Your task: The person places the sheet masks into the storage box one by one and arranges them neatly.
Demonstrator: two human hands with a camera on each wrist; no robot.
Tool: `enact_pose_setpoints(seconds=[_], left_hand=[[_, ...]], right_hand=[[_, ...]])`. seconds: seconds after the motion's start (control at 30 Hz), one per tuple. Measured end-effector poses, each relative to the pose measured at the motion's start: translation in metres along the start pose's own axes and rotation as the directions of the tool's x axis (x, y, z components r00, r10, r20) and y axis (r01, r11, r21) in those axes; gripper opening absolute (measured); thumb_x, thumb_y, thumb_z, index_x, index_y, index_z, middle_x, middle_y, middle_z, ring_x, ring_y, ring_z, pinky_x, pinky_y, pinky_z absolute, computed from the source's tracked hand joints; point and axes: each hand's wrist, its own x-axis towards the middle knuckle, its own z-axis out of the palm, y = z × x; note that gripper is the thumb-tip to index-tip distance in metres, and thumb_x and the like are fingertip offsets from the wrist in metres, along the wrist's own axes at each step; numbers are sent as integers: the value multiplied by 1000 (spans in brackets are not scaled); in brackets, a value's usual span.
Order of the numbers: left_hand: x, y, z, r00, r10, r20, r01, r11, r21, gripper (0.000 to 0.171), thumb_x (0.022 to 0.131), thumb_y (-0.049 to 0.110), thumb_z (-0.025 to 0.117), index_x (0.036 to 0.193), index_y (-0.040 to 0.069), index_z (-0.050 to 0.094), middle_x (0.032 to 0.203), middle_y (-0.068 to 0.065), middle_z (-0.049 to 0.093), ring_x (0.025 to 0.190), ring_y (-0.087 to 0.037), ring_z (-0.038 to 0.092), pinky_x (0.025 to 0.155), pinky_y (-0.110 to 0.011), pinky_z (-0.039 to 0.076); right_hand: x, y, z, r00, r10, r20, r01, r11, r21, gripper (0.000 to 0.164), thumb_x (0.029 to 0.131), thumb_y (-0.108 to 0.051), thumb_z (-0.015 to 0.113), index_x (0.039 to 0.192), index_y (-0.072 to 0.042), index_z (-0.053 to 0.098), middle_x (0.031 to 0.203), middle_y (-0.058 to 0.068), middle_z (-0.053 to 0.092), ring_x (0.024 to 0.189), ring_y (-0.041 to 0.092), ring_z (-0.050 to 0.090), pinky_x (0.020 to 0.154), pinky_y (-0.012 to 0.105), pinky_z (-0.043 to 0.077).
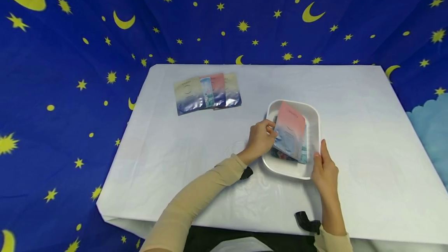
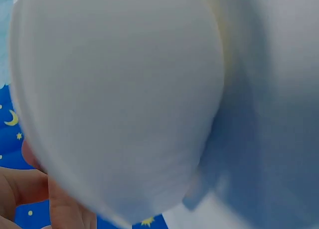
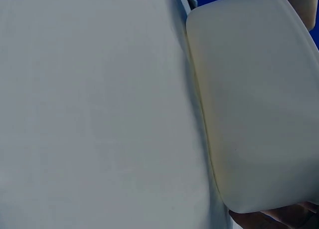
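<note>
A white plastic basin [image 1: 313,127] with rounded corners stands on the table, right of its middle. In it lie several flat packets, the top one a pink-and-blue face mask packet [image 1: 290,129]. At that packet's left edge my left hand [image 1: 260,139] pinches it with curled fingers over the basin's rim. My right hand [image 1: 325,172] grips the basin's right side near the front corner, thumb at the rim. Both wrist views mostly show the basin's outer wall [image 2: 119,99], and fingers [image 3: 279,216] hold its lower edge in the right wrist view.
At the back left of the white table [image 1: 175,158] lies an overlapping row of several face mask packets [image 1: 189,94], cream, light blue and pink. A blue cloth [image 1: 217,18] with yellow moons and stars hangs behind and beside the table.
</note>
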Motion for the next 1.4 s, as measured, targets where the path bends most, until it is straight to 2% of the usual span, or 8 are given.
enact_pose_setpoints(seconds=[0.33, 0.43, 0.6, 0.7, 0.93, 1.07, 1.27, 1.4], left_hand=[[-5, 5, 8, 995, 47, 90, -52, 997, 58, 29, 78, 16, 67, 103, 2, 64, 76, -1, 65, 57, 1, 54, 66, -14, 46], [-6, 5, 5, 989, 99, 108, -109, 991, 83, 19, 80, 18, 65, 92, 2, 67, 68, 0, 63, 51, 0, 49, 58, -14, 42], [-6, 4, -6, 981, 186, 46, -190, 975, 117, 20, 79, 19, 64, 93, 6, 68, 70, 2, 64, 57, 0, 54, 57, -11, 39], [-4, 0, -18, 982, 187, -7, -185, 976, 112, 23, 77, 19, 66, 97, 7, 68, 74, 3, 65, 63, -1, 59, 60, -10, 42], [12, -30, -64, 983, 68, -173, -49, 992, 112, 22, 76, 20, 67, 96, 10, 68, 74, 0, 66, 61, -8, 62, 57, -19, 46], [26, -60, -104, 942, -29, -334, 85, 985, 153, 23, 76, 20, 66, 97, 10, 68, 75, -2, 67, 64, -16, 62, 60, -29, 46], [46, -103, -167, 821, -206, -532, 323, 937, 135, 35, 77, 22, 64, 109, 10, 62, 89, -9, 63, 83, -28, 57, 71, -40, 43], [55, -128, -194, 756, -299, -582, 440, 891, 114, 47, 77, 26, 64, 120, 9, 54, 106, -17, 54, 97, -32, 52, 80, -42, 42]], right_hand=[[3, -3, 3, 1000, 3, 17, -4, 1000, 13, 46, 95, -27, 35, 140, -21, 26, 139, 12, 33, 124, 38, 33, 97, 54, 29], [3, -4, 3, 1000, -1, 14, 1, 1000, 18, 46, 95, -26, 36, 140, -21, 26, 138, 12, 33, 124, 37, 34, 97, 53, 30], [3, -4, 3, 1000, 1, 18, -2, 1000, 19, 46, 95, -26, 35, 140, -19, 26, 138, 13, 33, 124, 37, 33, 97, 53, 30], [3, -5, 3, 1000, 6, 24, -6, 1000, 18, 46, 95, -26, 35, 140, -19, 25, 138, 14, 33, 124, 37, 33, 97, 53, 30], [1, -5, 2, 1000, 4, 16, -4, 1000, 7, 46, 95, -26, 35, 140, -19, 25, 137, 16, 33, 123, 38, 33, 97, 53, 30], [1, -4, 1, 1000, -2, 8, 2, 1000, 3, 46, 95, -26, 35, 140, -19, 26, 137, 16, 34, 123, 39, 34, 97, 53, 30], [1, -4, 1, 1000, -5, 7, 5, 1000, 15, 46, 95, -26, 34, 140, -18, 25, 138, 14, 32, 124, 37, 32, 98, 52, 29], [0, -4, 1, 1000, 6, 8, -6, 1000, 9, 46, 95, -26, 34, 140, -19, 25, 139, 14, 32, 124, 38, 32, 98, 53, 29]])
